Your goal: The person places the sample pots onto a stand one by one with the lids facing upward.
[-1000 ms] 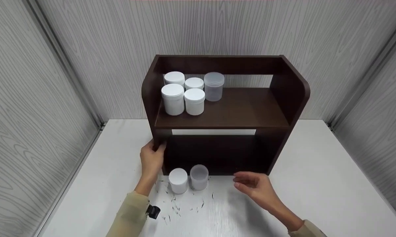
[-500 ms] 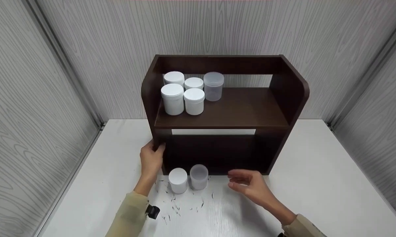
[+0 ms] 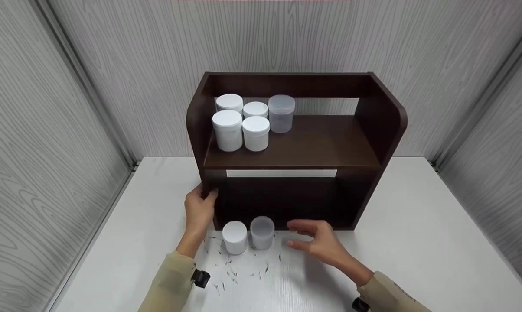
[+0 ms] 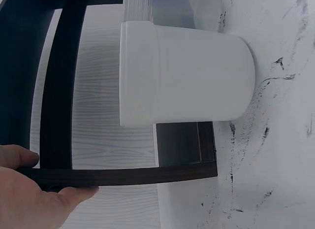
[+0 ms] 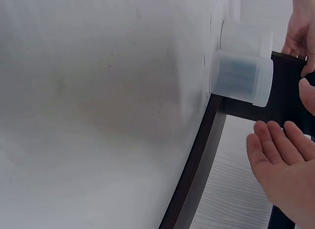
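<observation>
My left hand (image 3: 199, 210) grips the left side panel of a dark brown two-tier shelf (image 3: 313, 147), thumb on the inner face; the left wrist view shows the panel's edge (image 4: 123, 177) between thumb and fingers. My right hand (image 3: 319, 240) hovers in front of the shelf, fingers extended and thumb apart, holding nothing. To its left a translucent lidded jar (image 3: 262, 234) stands on the table, beside a white lidded jar (image 3: 235, 238). In the right wrist view the translucent jar (image 5: 236, 79) lies just beyond my fingertips.
On the upper tier, several white jars (image 3: 228, 132) stand grouped at the left, with another translucent jar (image 3: 281, 117) beside them. Dark smudges mark the white table (image 3: 157, 225) in front. Grey wood-grain panels (image 3: 278, 34) enclose the back and sides.
My right hand has moved left toward the translucent jar, its thumb and fingers spreading wider. The left hand, shelf and jars look unmoved.
</observation>
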Demonstrator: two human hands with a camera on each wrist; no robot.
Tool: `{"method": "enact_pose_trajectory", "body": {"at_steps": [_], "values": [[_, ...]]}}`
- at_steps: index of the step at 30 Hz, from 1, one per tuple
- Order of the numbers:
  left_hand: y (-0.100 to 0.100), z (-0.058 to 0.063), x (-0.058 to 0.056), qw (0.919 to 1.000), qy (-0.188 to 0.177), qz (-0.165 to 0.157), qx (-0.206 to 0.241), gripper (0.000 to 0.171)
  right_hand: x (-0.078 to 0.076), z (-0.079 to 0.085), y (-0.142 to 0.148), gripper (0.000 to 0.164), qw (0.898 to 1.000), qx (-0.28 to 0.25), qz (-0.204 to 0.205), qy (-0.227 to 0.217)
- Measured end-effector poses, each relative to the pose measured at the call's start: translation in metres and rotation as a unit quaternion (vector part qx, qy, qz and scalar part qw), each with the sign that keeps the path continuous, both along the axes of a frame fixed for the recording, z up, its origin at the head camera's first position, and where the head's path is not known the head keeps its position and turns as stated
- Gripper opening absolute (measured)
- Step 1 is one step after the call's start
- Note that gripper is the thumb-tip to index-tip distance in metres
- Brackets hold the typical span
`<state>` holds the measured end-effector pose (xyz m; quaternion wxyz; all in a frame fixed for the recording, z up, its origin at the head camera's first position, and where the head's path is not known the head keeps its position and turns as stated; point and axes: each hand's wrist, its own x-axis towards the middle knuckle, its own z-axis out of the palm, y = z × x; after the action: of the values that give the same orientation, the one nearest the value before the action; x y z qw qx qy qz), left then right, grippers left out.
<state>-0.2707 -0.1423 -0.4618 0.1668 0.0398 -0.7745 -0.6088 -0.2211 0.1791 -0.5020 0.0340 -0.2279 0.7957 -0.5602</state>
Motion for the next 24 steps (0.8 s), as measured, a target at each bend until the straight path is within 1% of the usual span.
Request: {"method": "enact_pose_trajectory", "body": {"at_steps": [6, 13, 18, 24], "values": [[-0.001, -0.001, -0.001, 1.0000, -0.002, -0.004, 0.009, 0.039, -0.008, -0.002, -0.014, 0.055, 1.000, 0.001, 0.012, -0.004], [0.000, 0.000, 0.000, 1.0000, 0.000, 0.000, 0.000, 0.037, -0.020, -0.006, -0.028, 0.058, 1.000, 0.010, 0.017, 0.009], [0.000, 0.000, -0.001, 1.0000, -0.005, 0.004, -0.005, 0.037, -0.028, -0.007, -0.035, 0.064, 0.999, 0.015, 0.030, 0.014], [-0.001, -0.001, -0.001, 0.9999, -0.009, 0.004, 0.000, 0.038, -0.036, -0.009, -0.043, 0.069, 0.999, 0.031, 0.034, -0.010]]}}
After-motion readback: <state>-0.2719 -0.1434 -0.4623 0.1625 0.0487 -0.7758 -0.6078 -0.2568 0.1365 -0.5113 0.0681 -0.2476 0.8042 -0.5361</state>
